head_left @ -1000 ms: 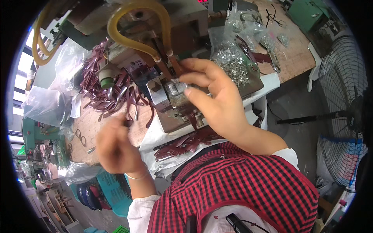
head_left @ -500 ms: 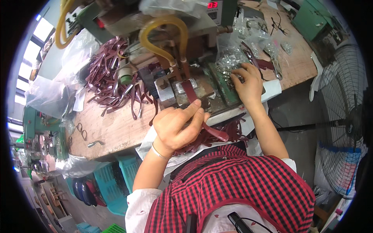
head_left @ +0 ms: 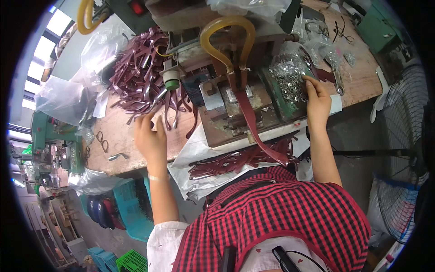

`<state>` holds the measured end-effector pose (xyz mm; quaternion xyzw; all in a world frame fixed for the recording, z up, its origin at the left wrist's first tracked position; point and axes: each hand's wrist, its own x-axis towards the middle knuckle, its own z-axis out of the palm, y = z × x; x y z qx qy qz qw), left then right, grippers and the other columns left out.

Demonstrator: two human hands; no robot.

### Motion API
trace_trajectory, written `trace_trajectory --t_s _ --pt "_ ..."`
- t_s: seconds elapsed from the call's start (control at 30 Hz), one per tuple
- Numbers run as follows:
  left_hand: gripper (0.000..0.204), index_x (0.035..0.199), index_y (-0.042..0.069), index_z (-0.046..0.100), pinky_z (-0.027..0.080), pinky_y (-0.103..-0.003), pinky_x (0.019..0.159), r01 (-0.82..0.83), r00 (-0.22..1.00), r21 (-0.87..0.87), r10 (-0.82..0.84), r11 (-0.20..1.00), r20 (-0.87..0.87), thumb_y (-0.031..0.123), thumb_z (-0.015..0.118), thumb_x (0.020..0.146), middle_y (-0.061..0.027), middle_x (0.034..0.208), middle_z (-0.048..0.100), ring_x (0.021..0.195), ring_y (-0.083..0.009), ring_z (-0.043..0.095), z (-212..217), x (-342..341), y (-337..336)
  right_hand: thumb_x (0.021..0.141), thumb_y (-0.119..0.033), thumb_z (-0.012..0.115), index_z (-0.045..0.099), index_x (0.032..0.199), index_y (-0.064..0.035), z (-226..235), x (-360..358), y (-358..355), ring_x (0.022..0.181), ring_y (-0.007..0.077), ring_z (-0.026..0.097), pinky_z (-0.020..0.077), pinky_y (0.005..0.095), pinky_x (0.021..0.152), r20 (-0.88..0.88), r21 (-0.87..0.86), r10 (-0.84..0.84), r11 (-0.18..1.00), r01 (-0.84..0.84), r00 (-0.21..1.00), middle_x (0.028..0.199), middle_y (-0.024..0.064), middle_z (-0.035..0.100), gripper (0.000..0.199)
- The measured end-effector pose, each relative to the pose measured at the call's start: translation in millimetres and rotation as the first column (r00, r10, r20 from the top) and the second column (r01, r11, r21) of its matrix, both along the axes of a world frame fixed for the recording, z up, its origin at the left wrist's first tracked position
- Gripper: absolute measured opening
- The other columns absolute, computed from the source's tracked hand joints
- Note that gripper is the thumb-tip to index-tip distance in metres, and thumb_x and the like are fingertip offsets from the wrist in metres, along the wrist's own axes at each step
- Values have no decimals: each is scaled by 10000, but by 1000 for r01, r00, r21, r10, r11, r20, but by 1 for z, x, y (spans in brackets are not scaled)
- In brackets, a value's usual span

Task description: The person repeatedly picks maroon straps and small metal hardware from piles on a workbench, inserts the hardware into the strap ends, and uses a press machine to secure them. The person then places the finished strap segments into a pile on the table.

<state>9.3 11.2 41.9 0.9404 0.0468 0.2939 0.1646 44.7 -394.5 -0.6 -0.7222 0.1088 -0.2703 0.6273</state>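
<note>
A maroon eyeglass temple arm (head_left: 250, 119) sits with its flat end in the press (head_left: 235, 96), its curved tip hanging toward my apron. My left hand (head_left: 151, 138) is off it, fingers apart and holding nothing I can see, at the near edge of a pile of maroon temple arms (head_left: 140, 68). At the right edge of a green tray of small metal parts (head_left: 290, 86), my right hand (head_left: 319, 100) has its thumb and fingertips together; anything between them is too small to make out.
More temple arms (head_left: 235, 159) lie on white cloth at the table's front edge. Yellow hoses (head_left: 226, 25) loop above the press. Clear plastic bags (head_left: 59, 102) lie left, a pair of pliers (head_left: 339, 84) right. A standing fan (head_left: 403, 149) is at the right, teal baskets (head_left: 136, 213) below.
My left hand has let go of the temple arm in the press and moved left to the pile. My right hand has drawn back from among the metal parts, its fingertips closing. The view has shifted.
</note>
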Motion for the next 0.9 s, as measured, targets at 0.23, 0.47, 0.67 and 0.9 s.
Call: trace_trajectory --t_s 0.23,0.47,0.67,0.9 --pt "226 863 24 638 520 -435 752 -134 964 -13 127 991 -234 215 726 784 -158 887 667 859 -358 655 -85 71 46 933 -116 632 731 1075 -50 4 20 34 893 170 685 503 281 831 111 -431 16 902 34 994 1003 102 739 185" --pt "172 1003 92 698 434 -286 531 -35 983 -173 2 984 -185 75 662 836 -52 661 623 587 -100 565 29 49 89 917 -25 640 666 1083 -12 14 12 21 853 121 668 504 256 800 9 -237 50 970 -47 999 944 61 718 168" --pt "308 1190 63 648 516 -526 802 -448 828 75 445 891 -341 191 476 968 -212 1027 715 920 -438 666 -70 62 121 918 -33 637 675 1069 -13 16 15 39 858 119 659 500 261 815 14 -219 75 973 -70 997 935 58 710 157" --pt "188 1062 84 713 536 -348 701 -148 977 -253 181 956 115 176 690 900 -125 945 748 804 -254 722 -62 46 47 894 -22 660 707 1044 5 42 -28 17 923 115 637 483 255 841 -22 -158 206 966 -207 978 989 54 711 159"
